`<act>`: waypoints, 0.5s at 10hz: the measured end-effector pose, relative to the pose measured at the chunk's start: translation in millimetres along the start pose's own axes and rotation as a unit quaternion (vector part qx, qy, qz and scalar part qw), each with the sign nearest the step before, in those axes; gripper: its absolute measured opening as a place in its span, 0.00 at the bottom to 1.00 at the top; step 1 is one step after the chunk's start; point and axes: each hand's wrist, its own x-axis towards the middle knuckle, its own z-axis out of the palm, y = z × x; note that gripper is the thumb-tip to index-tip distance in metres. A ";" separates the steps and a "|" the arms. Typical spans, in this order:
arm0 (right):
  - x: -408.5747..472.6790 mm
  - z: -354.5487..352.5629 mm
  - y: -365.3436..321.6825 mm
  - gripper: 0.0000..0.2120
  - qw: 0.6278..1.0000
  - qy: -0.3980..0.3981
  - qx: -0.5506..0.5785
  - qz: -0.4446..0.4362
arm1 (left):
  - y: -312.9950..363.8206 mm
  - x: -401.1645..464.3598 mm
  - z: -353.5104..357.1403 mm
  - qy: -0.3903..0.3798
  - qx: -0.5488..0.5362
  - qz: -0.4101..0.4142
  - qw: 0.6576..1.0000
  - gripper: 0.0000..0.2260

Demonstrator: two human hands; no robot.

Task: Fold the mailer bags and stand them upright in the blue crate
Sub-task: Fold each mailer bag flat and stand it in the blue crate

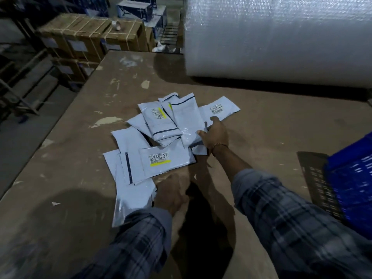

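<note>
While the pale grey plastic mailer bags (161,135) lie in a loose, overlapping heap straight ahead of the person on the worn brown desk (281,125), the blue slatted plastic crate (351,190) that should receive them stands well off to the right, at the near right edge of the view, so each folded bag will have to travel rightward across bare desk. The right hand (216,135) is the farther forward of the two hands, at the right fringe of the heap, fingers curled onto the edge of a long bag (186,121) whose long axis runs away from the person, tilted slightly left; it appears to pinch that edge, thumb on top. The left hand (170,194) sits nearer the body, at the right edge of the nearest bag (130,200), a shiny one lying lengthwise toward the person; blur hides whether its fingers grip the plastic or merely rest on it. By my judgement the right hand is better placed for the crate, being on that side. Nothing stands between heap and crate. A big white roll of bubble wrap (281,35) rises at the far right of the desk, behind the heap, and strapped brown cardboard cartons (90,39) stand beyond the far left corner.
</note>
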 end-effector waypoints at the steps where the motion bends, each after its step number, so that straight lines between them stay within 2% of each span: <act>1: -1.1 -5.6 -6.5 0.30 0.998 -0.039 0.037 0.022 | -0.9 -9.3 -0.1 0.019 -0.037 0.015 0.999 0.26; 2: -27.2 -26.3 -7.9 0.10 0.998 -0.011 0.047 -0.048 | 13.8 -39.1 -15.8 0.077 -0.122 0.069 0.987 0.12; 3: -76.4 -51.4 13.7 0.06 0.986 0.123 -0.004 -0.111 | 10.4 -46.9 -8.9 0.091 -0.153 0.095 0.979 0.10; 4: -132.2 -68.4 59.8 0.11 0.973 0.181 -0.074 -0.121 | 8.8 -59.1 -0.5 0.100 -0.232 0.109 0.961 0.13; 5: -186.8 -92.2 110.7 0.17 0.975 0.170 -0.097 -0.108 | 7.4 -68.8 5.9 0.112 -0.223 0.086 0.965 0.11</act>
